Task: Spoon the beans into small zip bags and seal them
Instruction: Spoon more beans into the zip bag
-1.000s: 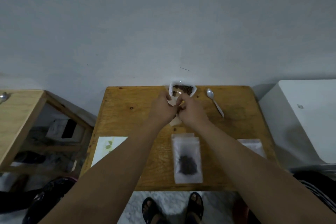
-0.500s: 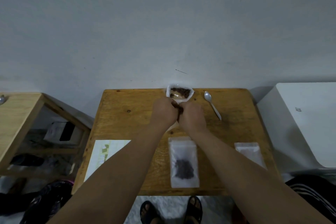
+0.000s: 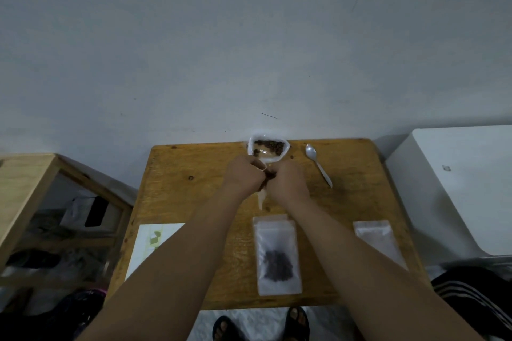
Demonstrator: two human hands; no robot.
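My left hand (image 3: pixel 243 174) and my right hand (image 3: pixel 288 183) are side by side above the middle of the wooden table (image 3: pixel 194 188), both closed on a small zip bag (image 3: pixel 263 194) that holds dark beans; its clear lower end hangs between my wrists. Just beyond my hands, at the table's far edge, stands a white open bag of beans (image 3: pixel 268 147). A white plastic spoon (image 3: pixel 318 165) lies to its right. A filled zip bag (image 3: pixel 278 255) lies flat near the front edge. Empty zip bags (image 3: pixel 376 241) lie at the right, partly under my right forearm.
A white paper sheet (image 3: pixel 151 243) lies at the table's front left. A wooden shelf unit (image 3: pixel 27 196) stands at the left and a white appliance (image 3: pixel 457 188) at the right. A grey wall rises behind the table. My sandalled feet (image 3: pixel 260 324) show below the front edge.
My hands have stayed together on the small bag, with the fingers shifting slightly along its top. The camera has tilted a little, so the table sits lower in view.
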